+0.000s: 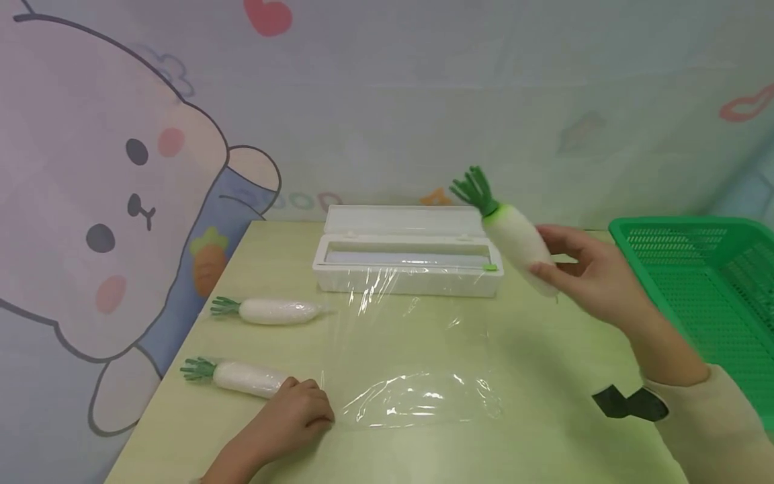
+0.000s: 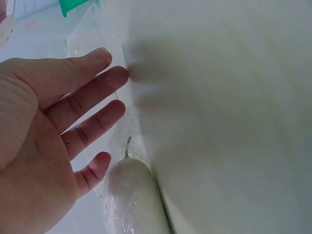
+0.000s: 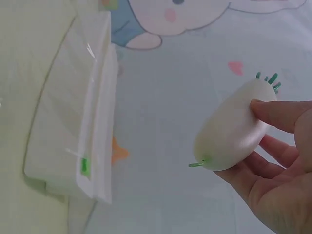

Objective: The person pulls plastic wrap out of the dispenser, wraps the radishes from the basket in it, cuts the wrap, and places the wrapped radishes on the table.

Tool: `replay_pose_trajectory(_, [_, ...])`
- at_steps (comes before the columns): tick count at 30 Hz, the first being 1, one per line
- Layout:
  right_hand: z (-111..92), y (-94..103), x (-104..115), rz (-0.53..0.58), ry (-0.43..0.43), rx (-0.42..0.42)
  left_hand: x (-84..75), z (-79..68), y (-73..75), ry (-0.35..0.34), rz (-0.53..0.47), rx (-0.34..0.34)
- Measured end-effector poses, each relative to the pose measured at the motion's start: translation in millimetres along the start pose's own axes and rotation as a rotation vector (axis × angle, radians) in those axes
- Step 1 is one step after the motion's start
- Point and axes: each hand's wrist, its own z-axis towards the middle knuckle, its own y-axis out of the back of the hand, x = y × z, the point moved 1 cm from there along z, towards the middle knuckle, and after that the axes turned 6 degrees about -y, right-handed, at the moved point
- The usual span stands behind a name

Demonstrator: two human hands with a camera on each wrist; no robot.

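Observation:
In the head view my right hand [image 1: 589,275] holds a white radish [image 1: 519,242] with a green top in the air, right of the cling film box. The right wrist view shows its thumb and fingers around the radish [image 3: 234,126]. My left hand [image 1: 296,417] touches the table beside the left edge of the cling film [image 1: 417,396]; its fingers [image 2: 92,122] look loosely straight and hold nothing. Next to it lies a film-wrapped radish [image 1: 248,378], partly hidden by the hand. Another wrapped radish [image 1: 278,311] lies farther back.
The white cling film box [image 1: 408,281] stands at the back with its lid raised, and film runs from it across the table [image 1: 544,417]. A green slide cutter [image 1: 490,267] sits at its right end. A green basket [image 1: 659,282] stands at the right.

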Motion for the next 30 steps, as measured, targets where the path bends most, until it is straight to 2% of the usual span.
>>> replay_pose_trajectory(4, [-6.2,-41.9,0.6,0.057,0.049,0.123,-0.4,-0.3,1.0,-0.005,-0.004,-0.002])
replay_pose_trajectory(9, [-15.1,-91.6,-9.0,0.123,0.092,0.284,0.1,0.2,1.6,-0.004,-0.011,0.007])
replay_pose_trajectory(13, [-21.8,-120.6,-17.0,0.097,0.114,0.386,0.7,1.3,0.4,0.011,-0.023,0.028])
replay_pose_trajectory(19, [-26.3,-147.1,-27.1,-0.043,0.153,0.427,0.6,1.1,-0.4,0.018,-0.023,0.035])
replay_pose_trajectory(30, [-27.9,-171.5,-37.9,-0.162,0.224,0.495,1.2,-0.9,-0.6,-0.016,0.002,-0.027])
